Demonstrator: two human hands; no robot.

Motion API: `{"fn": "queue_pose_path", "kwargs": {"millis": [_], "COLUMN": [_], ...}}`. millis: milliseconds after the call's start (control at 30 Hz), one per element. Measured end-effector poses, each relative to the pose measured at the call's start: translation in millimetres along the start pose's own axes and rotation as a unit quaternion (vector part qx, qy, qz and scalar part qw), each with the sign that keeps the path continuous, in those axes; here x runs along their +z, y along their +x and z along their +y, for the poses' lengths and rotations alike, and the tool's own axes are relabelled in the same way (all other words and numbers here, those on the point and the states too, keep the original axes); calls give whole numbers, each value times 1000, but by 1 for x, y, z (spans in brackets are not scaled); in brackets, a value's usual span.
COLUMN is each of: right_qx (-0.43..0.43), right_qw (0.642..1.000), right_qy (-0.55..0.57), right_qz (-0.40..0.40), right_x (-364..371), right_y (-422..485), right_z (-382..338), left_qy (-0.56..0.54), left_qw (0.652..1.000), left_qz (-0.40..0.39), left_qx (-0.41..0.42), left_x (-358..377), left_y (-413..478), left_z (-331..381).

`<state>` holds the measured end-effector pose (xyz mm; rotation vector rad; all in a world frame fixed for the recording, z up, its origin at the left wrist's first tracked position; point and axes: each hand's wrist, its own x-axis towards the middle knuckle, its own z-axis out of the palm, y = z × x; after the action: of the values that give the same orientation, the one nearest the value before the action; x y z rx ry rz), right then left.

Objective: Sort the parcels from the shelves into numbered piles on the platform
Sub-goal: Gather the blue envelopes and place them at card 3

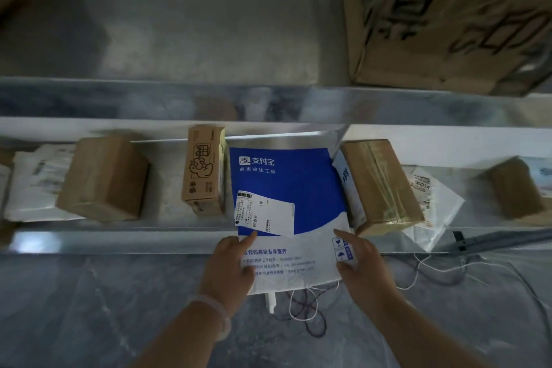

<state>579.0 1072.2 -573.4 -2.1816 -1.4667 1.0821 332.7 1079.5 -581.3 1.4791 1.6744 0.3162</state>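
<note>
A flat blue and white mailer parcel (286,188) with a white shipping label lies on the metal shelf (119,240), its near end sticking out over the shelf's front lip. My left hand (230,266) grips its near left edge, thumb on top. My right hand (363,263) holds its near right corner. Beside it on the shelf stand a narrow printed carton (204,170) to the left and a taped brown box (380,185) to the right.
Further left sit a brown box (103,178) and white poly bags (33,185). At the right lie a white bag (430,206) and a small brown box (516,188). A big carton (442,18) fills the upper shelf's right. White cords (301,305) trail on the grey floor.
</note>
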Motion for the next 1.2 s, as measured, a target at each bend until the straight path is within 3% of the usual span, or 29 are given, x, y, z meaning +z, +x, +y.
{"fn": "queue_pose_path", "kwargs": {"millis": [433,667,1000,1200], "right_qx": [-41,-141,-283,-364], "right_qw": [999,989,952,915], "right_qy": [2,-38,-42,-30], "right_qz": [2,-12,-109,-169], "right_x": [-86,-108,-31,54], "right_y": [-136,-223,-355,-441], "right_z": [-73,-134,-250,-347], "left_qy": [-70,-99,-144,-161], "left_qw": [996,988,961,923], "left_qz": [40,99,212,320], "left_qx": [-35,-58,-100,-137], "left_x": [-71,-134,-240,-308], "left_y": [-147,-253,-444,-560], "left_z": [65,66,-16,-92]}}
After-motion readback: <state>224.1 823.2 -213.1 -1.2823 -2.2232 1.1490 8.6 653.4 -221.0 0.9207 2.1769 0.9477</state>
